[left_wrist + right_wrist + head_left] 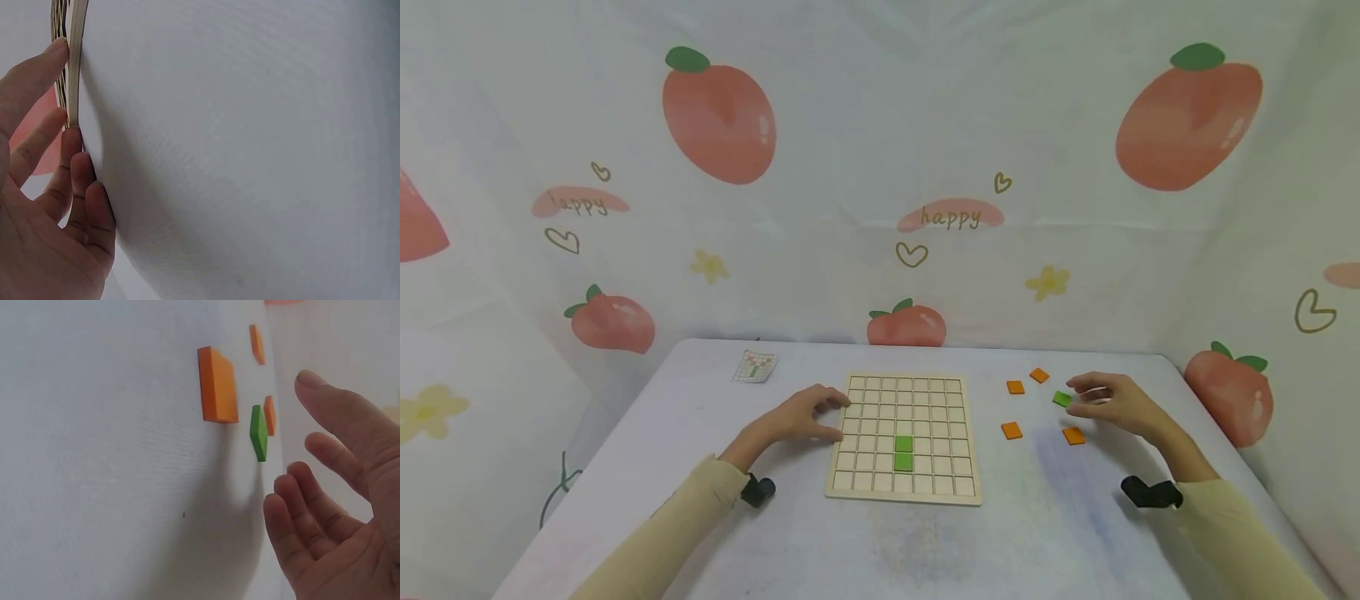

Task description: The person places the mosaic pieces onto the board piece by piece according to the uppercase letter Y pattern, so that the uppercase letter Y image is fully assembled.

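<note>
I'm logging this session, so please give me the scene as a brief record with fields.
board: wooden grid board on the table
tiles on board: two green tiles in adjoining cells
loose tiles: four orange tiles and one green tile, right of board
card: small gridded card, table's far left
left hand: touching board's left edge
right hand: beside loose green tile, holding nothing

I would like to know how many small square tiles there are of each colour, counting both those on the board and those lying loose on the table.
Orange tiles: 4, all loose on the table
Green tiles: 3, of which 2 are on the board and 1 is loose near the right hand
Total: 7
</note>
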`<act>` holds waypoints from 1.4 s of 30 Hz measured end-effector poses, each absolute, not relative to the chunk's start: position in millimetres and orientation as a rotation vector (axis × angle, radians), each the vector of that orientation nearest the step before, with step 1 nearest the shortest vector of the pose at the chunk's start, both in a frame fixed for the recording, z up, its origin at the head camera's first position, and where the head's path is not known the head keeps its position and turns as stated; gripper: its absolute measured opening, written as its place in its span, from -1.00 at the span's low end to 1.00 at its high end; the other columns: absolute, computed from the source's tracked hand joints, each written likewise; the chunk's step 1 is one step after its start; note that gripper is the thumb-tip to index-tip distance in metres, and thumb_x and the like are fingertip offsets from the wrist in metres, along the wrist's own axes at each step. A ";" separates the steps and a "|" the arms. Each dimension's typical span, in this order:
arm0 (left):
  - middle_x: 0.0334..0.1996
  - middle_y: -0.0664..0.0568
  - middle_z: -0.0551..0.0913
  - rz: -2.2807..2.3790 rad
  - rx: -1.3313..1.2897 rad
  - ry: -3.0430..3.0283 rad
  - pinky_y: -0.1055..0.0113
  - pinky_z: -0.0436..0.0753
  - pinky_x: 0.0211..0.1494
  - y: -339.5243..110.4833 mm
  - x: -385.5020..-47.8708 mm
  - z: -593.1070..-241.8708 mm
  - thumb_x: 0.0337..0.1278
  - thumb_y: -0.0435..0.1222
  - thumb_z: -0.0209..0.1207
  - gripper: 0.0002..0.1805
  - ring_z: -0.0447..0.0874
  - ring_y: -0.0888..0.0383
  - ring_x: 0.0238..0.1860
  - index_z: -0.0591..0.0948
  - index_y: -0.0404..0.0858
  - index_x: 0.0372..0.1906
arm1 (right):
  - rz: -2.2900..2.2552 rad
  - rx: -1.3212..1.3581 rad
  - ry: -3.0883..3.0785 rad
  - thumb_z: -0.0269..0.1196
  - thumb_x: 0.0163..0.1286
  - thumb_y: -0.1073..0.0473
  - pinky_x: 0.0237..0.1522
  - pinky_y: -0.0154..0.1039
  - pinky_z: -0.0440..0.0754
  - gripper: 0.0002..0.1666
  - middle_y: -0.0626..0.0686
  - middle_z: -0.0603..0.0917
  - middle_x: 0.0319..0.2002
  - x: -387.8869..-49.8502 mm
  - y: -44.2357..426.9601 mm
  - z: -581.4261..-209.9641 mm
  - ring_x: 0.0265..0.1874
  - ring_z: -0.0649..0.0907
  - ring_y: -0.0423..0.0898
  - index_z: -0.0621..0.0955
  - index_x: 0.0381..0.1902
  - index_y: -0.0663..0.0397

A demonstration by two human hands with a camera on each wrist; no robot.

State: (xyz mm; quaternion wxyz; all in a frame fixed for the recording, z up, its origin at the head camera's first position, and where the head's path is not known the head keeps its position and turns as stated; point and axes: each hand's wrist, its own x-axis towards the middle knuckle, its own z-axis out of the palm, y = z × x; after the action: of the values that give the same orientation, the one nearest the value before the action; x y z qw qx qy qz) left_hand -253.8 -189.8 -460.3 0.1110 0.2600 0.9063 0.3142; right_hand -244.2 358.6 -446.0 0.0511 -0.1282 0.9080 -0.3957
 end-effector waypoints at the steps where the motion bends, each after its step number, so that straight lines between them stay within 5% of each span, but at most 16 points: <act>1: 0.09 0.00 0.56 0.923 0.762 2.661 -0.01 0.46 0.24 -189.7 -253.5 -460.1 0.07 -0.18 0.51 -0.40 0.50 -0.05 0.12 0.59 -0.22 0.22 | -1.203 -0.397 2.768 0.47 0.31 0.10 0.00 0.05 0.64 -0.37 0.34 0.61 0.12 -246.2 359.1 -447.9 0.05 0.61 0.29 0.58 0.19 0.38; 11: 0.09 -0.02 0.56 0.924 0.778 2.661 -0.01 0.46 0.25 -189.6 -251.6 -458.4 0.08 -0.19 0.50 -0.41 0.49 -0.05 0.13 0.59 -0.23 0.22 | -1.181 -0.346 2.780 0.54 0.22 0.07 0.08 0.18 0.58 -0.29 0.34 0.62 0.08 -259.0 355.7 -461.1 0.02 0.60 0.27 0.56 0.17 0.42; 24: 0.09 0.00 0.57 0.930 0.791 2.663 -0.01 0.47 0.23 -190.7 -251.3 -459.7 0.08 -0.18 0.50 -0.41 0.50 -0.04 0.11 0.59 -0.23 0.22 | -1.099 -0.292 2.808 0.51 0.24 0.20 -0.33 -0.28 0.56 -0.57 0.06 0.63 -0.30 -263.1 352.0 -462.3 -0.30 0.53 0.03 0.69 -0.04 0.37; 42: 0.10 0.00 0.56 0.931 0.786 2.664 -0.01 0.47 0.22 -189.9 -252.3 -459.7 0.09 -0.17 0.49 -0.40 0.49 -0.03 0.11 0.59 -0.22 0.23 | -1.158 -0.288 2.764 0.48 0.28 0.18 -0.26 -0.30 0.60 -0.59 0.07 0.66 -0.22 -262.6 349.1 -459.9 -0.24 0.56 0.04 0.69 0.01 0.31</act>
State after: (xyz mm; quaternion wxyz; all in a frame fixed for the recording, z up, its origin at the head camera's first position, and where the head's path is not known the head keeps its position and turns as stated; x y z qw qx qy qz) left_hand -252.3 -189.9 -459.7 0.1059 0.2667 0.9043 0.3161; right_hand -262.6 349.1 -459.9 0.0655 -0.0954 0.9161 -0.3839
